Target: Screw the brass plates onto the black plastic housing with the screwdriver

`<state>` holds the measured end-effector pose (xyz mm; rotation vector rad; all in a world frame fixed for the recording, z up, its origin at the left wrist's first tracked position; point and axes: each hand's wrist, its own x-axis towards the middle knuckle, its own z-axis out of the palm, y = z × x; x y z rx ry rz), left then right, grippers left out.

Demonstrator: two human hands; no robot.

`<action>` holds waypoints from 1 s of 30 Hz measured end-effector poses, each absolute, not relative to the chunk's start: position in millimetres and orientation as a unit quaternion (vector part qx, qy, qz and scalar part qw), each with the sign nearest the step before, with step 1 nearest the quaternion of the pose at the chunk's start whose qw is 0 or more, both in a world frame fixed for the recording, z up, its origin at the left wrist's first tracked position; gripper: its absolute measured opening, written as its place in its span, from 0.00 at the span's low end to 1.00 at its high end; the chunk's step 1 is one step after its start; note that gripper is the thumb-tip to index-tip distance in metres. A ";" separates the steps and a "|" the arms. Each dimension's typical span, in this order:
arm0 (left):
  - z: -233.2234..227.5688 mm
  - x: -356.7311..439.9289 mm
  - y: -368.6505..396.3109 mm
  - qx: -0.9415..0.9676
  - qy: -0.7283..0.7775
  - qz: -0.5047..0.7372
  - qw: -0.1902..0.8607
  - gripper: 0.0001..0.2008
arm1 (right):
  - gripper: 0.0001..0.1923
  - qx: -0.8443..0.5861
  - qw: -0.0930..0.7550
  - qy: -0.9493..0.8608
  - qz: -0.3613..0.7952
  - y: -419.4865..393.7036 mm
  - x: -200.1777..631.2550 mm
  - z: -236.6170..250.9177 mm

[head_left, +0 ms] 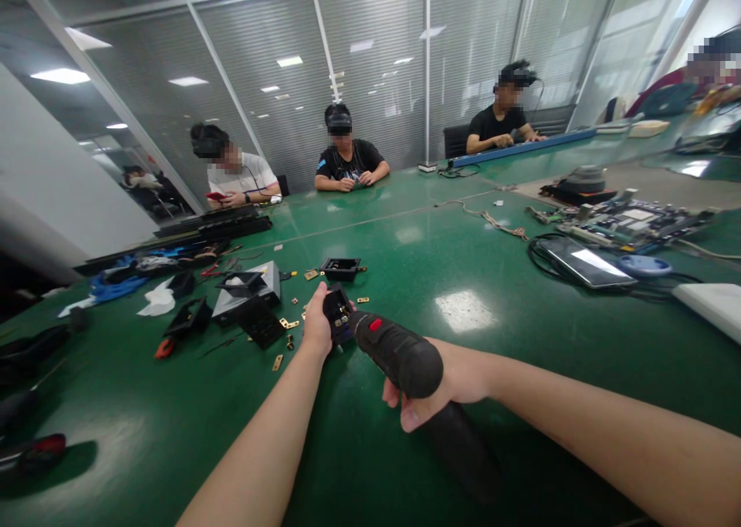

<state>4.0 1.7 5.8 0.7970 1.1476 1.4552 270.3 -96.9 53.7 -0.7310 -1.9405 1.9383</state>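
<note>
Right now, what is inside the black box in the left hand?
Inside the black box, shiny metal pieces show. The power tool in the right hand covers part of the box; what's there is unseen.

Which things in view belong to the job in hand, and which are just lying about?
Job in hand:
Black power driver, in the right hand
Small black housing, in the left hand
Brass-coloured pieces, probably
Open black tray-like part, probably

Apparently just lying about:
Crumpled white sheet
Circuit boards
Flat-screened device
Beige cord
</note>
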 end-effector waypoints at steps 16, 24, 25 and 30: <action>3.8 2.9 2.9 0.339 0.477 0.607 0.537 0.32 | 0.30 -0.254 0.150 -0.677 0.675 -96.1 270.9 50.1; 3.6 2.3 3.5 0.340 0.479 0.608 0.535 0.32 | 0.29 -0.254 0.151 -0.678 0.673 -95.9 271.5 50.5; 4.1 2.4 3.4 0.339 0.480 0.606 0.536 0.32 | 0.29 -0.253 0.150 -0.678 0.674 -96.0 271.3 50.9; 6.0 2.9 2.4 0.341 0.481 0.600 0.541 0.32 | 0.30 -0.241 0.156 -0.672 0.682 -96.6 270.8 51.2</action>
